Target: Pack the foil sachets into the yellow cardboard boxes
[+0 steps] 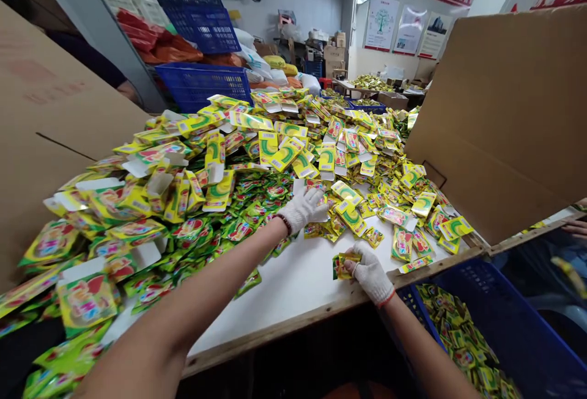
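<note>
My left hand (pixel 300 208), in a white knit glove with a beaded bracelet at the wrist, is closed on a small open carton (pixel 321 214) at the middle of the table. The fingers cover much of that carton, and its white flap shows beyond them. Low over the table's front edge, my right hand (pixel 370 274), also gloved, pinches a few small yellow-green candy sachets (pixel 340 266). Left of my left hand spreads a heap of green sachets (pixel 257 212). Yellow sachets and flat cartons (pixel 351 215) lie just beyond my right hand.
A large pile of yellow printed cartons (pixel 215 154) covers the table's far side. Cardboard sheets stand at left (pixel 50 112) and right (pixel 509 118). Below the front edge at right is a blue crate (pixel 499 319) holding sachets. Another person's hand (pixel 576 228) shows at far right.
</note>
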Available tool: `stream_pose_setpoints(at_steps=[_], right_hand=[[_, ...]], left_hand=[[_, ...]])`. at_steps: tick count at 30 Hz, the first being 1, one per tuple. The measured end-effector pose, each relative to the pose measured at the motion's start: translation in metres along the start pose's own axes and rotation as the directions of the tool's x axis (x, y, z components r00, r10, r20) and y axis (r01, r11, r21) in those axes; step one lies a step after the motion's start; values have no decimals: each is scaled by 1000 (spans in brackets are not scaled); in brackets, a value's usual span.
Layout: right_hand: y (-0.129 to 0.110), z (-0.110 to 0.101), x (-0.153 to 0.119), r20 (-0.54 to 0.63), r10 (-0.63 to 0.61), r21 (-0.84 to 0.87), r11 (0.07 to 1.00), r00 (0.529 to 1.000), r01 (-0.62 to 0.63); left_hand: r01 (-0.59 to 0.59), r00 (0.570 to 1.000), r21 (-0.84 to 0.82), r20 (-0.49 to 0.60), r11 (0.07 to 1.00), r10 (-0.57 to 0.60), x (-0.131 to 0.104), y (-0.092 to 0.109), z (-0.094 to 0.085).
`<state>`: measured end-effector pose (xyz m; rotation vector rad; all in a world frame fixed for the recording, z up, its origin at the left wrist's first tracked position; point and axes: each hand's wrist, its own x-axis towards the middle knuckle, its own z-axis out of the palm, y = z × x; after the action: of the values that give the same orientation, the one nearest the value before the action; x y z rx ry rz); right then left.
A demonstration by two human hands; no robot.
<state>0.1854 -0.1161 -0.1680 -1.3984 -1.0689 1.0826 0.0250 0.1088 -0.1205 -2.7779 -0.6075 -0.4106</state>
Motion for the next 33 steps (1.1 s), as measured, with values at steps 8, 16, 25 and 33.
stream_pose_setpoints(at_steps=[8, 16, 25, 33], right_hand=[[-3, -4, -5, -78, 14, 166, 986, 997, -1], [-8, -1, 5, -348, -17, 228, 968, 937, 103], [-16, -5, 18, -15, -233, -566, 804, 972, 184], [-39, -12, 17, 270, -162, -707, 636, 949, 309]], left_hand=[[-94, 993, -21, 73, 995, 95, 11, 22, -29], [324, 944, -221, 140, 920, -299, -65, 110, -29], [455, 890, -289, 99, 842, -446, -84, 137, -12], [479, 875, -311, 86, 821, -477, -89, 149, -4]])
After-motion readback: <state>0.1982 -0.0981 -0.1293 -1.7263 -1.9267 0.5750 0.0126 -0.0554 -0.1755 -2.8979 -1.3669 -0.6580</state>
